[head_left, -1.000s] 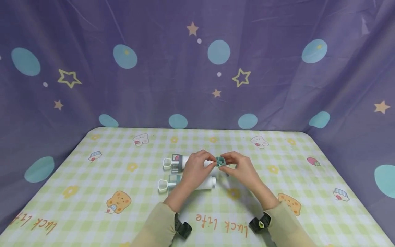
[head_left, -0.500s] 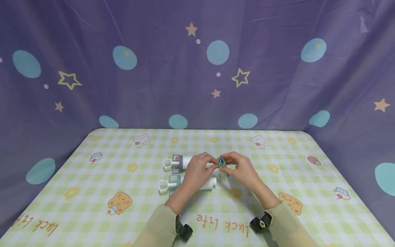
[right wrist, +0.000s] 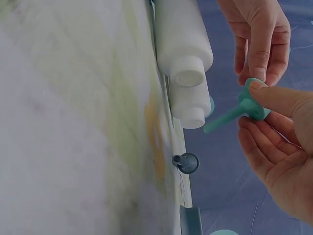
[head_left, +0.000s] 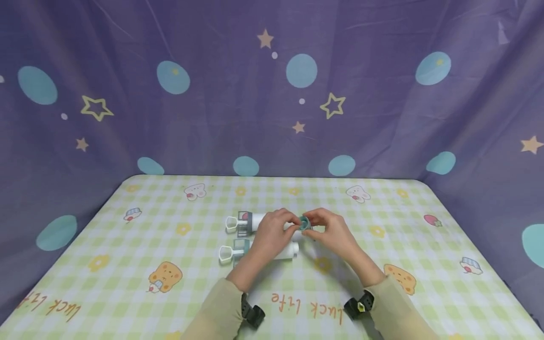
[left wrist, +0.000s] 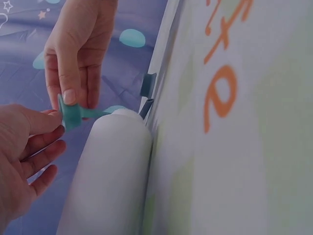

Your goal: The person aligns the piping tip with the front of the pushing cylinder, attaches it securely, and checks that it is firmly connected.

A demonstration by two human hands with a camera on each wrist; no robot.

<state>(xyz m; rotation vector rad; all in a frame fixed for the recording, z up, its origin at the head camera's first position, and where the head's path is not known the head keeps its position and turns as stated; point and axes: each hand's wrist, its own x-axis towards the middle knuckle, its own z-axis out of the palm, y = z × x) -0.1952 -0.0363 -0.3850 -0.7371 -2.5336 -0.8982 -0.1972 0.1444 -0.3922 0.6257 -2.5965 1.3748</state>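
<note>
Between both hands, above the table, is a small teal nozzle [right wrist: 248, 105] with a round cupped head and a thin stem. My right hand [head_left: 333, 231] pinches its head between thumb and fingers. From the other side, the thumb and fingertips of my left hand [head_left: 274, 233] pinch the rim. In the left wrist view the nozzle [left wrist: 71, 116] has its stem pointing towards the right hand's side. Two white cylinders with clear pull handles lie below: one with a grey collar [head_left: 249, 223], partly covered by the left hand, and one with a teal collar [head_left: 241, 249].
A grey-blue nozzle [right wrist: 187, 162] lies on the table near the white cylinder ends [right wrist: 190, 73]. Beyond it is another grey-blue piece [right wrist: 190, 220], cut by the frame. A checked cloth [head_left: 170, 321] covers the table, and a purple curtain [head_left: 238, 104] hangs behind.
The teal nozzle has turned in the fingers: its spoked inside faced the head camera earlier, and now a tilted ring shows. Both hands stay in nearly the same place.
</note>
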